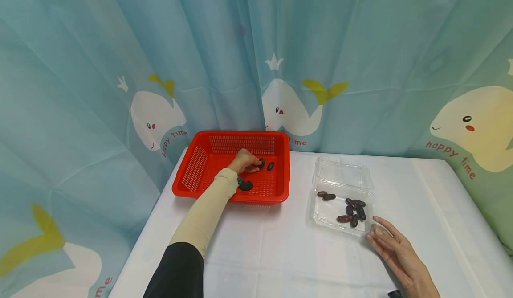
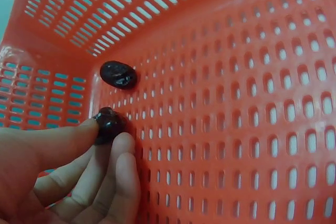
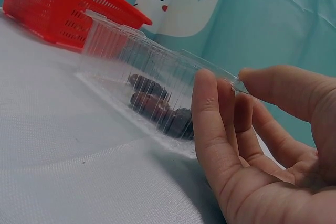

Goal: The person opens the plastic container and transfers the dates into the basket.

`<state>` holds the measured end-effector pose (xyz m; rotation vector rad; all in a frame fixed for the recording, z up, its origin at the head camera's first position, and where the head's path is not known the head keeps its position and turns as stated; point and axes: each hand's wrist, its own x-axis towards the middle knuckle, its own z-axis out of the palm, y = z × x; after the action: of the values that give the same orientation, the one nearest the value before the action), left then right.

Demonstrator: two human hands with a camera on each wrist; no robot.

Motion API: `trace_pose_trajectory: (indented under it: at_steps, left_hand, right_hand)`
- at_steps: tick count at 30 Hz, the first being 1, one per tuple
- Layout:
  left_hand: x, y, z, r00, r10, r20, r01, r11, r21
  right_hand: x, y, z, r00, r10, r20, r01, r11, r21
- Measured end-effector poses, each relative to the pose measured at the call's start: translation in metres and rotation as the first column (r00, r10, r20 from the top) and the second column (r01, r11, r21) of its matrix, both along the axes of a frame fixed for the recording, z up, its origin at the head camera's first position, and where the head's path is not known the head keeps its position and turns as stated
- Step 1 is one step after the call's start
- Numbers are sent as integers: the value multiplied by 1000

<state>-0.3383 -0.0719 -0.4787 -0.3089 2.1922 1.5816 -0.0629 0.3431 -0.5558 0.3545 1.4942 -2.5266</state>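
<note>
Inside the red plastic basket (image 1: 240, 133), my left hand (image 1: 243, 161) pinches a dark, shiny date (image 2: 109, 125) between thumb and fingers, close to the basket floor. Another date (image 2: 118, 74) lies just beyond it, near the basket's corner. To the right, a clear plastic box (image 1: 326, 213) stands with its hinged lid (image 1: 344, 174) folded back. Two dates (image 1: 329, 197) rest at the box's left, and a cluster of several dates (image 1: 350, 211) lies toward its right. My right hand (image 1: 401, 258) pinches the box's rim at the near right corner with thumb and fingers.
A white cloth (image 1: 280, 253) covers the table. Behind it hangs a blue-green curtain (image 1: 224, 66) printed with whales, close to the back edges of the basket and box. A strip of table separates basket and box. A small black object (image 1: 394, 294) shows by my right wrist.
</note>
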Motion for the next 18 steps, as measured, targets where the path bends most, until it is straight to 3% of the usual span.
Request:
trace_pose_trajectory:
  at_steps: [10,18]
  left_hand:
    - [5,-5,7,999,-28,-36,26,998,-57]
    - [6,-6,17,998,-38,41,36,997,61]
  right_hand:
    - [-1,-1,0,1000,-8,19,8,999,34]
    - [-1,-1,1,999,-14,37,12,999,45]
